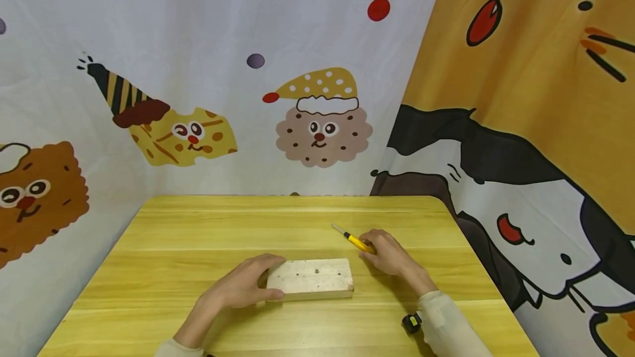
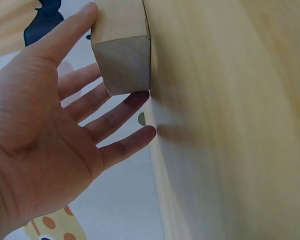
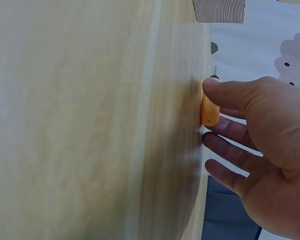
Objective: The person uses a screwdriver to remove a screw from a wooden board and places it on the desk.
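A pale wooden block [image 1: 305,282] lies on the table, with small dark holes and a screw-like spot [image 1: 317,271] on its top. My left hand [image 1: 243,285] holds the block's left end, thumb on the near side and fingers on the far side; the block's end face [image 2: 125,67] shows between them in the left wrist view. Right of the block, my right hand [image 1: 389,255] pinches the handle of a yellow and black screwdriver [image 1: 358,243], its metal shaft pointing away to the left. In the right wrist view the thumb and fingers meet around the orange-looking handle [image 3: 210,111].
A small black and yellow tape measure [image 1: 412,323] lies beside the right sleeve [image 1: 448,321]. The wooden table [image 1: 238,225] backs onto a white curtain [image 1: 198,26] with cartoon prints, and another printed curtain [image 1: 526,87] hangs on the right.
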